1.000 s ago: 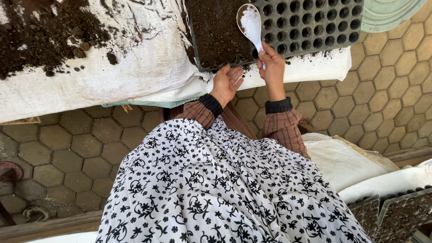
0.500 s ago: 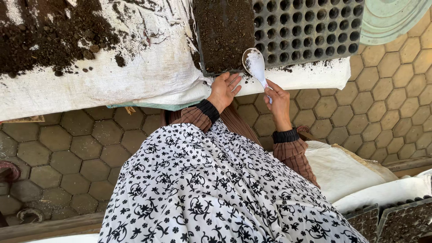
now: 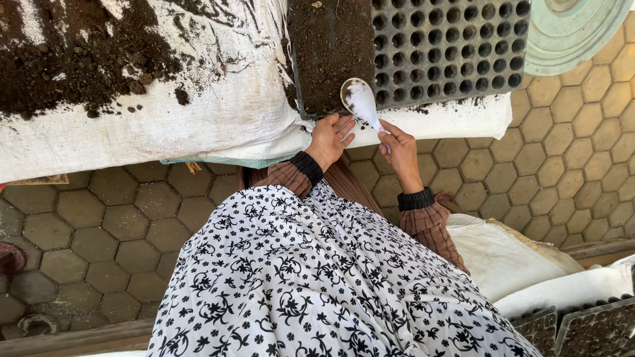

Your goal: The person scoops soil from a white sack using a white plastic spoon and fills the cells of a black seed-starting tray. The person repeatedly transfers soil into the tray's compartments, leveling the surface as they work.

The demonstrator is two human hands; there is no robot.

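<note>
Head cam: R hand (image 3: pixel 401 153) pinching 1 white spoon (image 3: pixel 362 100), L hand (image 3: pixel 329 140) spread, 1 seed tray (image 3: pixel 423 46).

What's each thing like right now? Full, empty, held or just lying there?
Seed tray: left part filled with soil, the other cells empty.
White spoon: held by the right hand, bowl over the tray's near edge, looks empty.
Left hand: open, holding nothing, by the tray's edge.
White sack: spread flat, dirty.
Soil heap: loose, scattered on the sack.
</note>
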